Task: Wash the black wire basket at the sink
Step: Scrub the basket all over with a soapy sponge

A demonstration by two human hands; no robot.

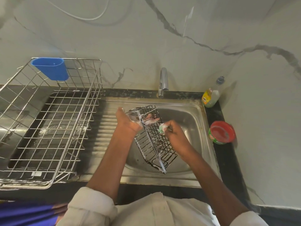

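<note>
1. While the black wire basket (153,139) hangs tilted over the sink (192,110) bowl, I note its long axis runs from the far-left rim down toward the near edge.
2. Left hand (130,123) grips the basket's far end, fingers through the wires, soapy.
3. Right hand (172,132) sits against the basket's right face, fingers pinched on a green scrubber (162,128). It is the nearer hand for scrubbing; I judge the next strokes run along that axis toward the near end.
4. Count: one basket, one scrubber, one tap (163,82), one steel dish rack (48,121) on the left drainboard, one soap bottle (211,97), one red tub (222,132).
</note>
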